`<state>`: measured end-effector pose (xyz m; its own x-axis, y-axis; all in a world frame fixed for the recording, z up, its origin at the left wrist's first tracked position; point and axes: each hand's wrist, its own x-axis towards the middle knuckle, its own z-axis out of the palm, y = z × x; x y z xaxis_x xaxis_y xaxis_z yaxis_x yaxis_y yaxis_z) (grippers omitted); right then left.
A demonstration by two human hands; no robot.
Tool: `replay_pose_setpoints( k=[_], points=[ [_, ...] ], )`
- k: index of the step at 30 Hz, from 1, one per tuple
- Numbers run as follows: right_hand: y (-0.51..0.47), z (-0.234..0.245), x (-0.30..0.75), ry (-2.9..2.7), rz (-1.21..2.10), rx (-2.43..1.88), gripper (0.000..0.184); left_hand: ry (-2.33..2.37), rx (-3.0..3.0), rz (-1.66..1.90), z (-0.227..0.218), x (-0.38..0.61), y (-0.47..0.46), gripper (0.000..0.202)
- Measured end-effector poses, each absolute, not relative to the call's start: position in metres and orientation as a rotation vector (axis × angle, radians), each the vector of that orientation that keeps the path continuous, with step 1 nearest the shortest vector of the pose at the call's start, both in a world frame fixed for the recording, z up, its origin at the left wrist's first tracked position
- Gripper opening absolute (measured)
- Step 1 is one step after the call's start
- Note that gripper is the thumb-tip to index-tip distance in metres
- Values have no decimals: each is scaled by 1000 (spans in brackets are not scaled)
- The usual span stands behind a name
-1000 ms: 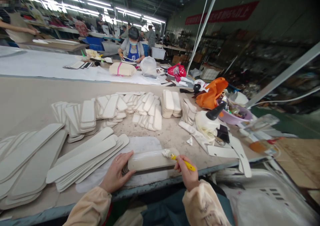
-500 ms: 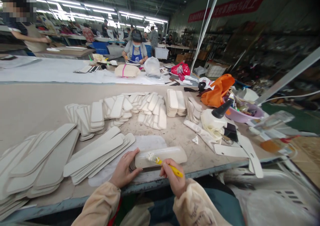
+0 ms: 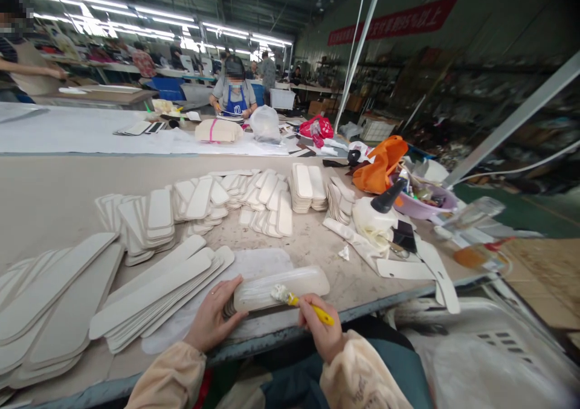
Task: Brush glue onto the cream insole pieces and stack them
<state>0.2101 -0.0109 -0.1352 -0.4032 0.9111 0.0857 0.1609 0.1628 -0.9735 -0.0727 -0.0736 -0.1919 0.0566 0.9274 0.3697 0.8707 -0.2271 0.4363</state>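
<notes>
My right hand [image 3: 322,330] is closed round a yellow-handled brush [image 3: 304,304], whose white bristle tip rests on a long pale strip [image 3: 290,283] lying at the table's near edge. That strip tops a thin stack, and its surface looks wet and glossy. My left hand [image 3: 212,319] presses flat on the strip's left end, fingers curled over the stack edge. Just left of it lies a fanned pile of long white strips [image 3: 158,291].
Several piles of shorter white pieces [image 3: 254,197] cover the middle of the table. A white glue bottle with a black nozzle [image 3: 378,212], an orange bag [image 3: 378,167] and a pink basin [image 3: 426,206] sit right. A grey crate [image 3: 489,360] stands below. Other people work at far tables.
The brush went from the strip's right end to its left part, then came a little back toward the middle. My left hand stays on the strip's left end.
</notes>
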Motion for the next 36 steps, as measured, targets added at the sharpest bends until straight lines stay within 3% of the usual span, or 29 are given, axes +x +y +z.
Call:
replay_pose_setpoints(
  k=[13, 25, 36],
  points=[
    [4, -122, 281, -1576, 844, -1218, 33, 1900, 2262, 945, -192, -74, -71, 69],
    [-16, -129, 219, -1804, 1185, -955, 29, 1903, 2269, 974, -199, -77, -70, 68],
    [0, -132, 304, -1412, 730, -1374, 38, 1870, 2142, 983, -187, -65, -80, 74]
  ],
)
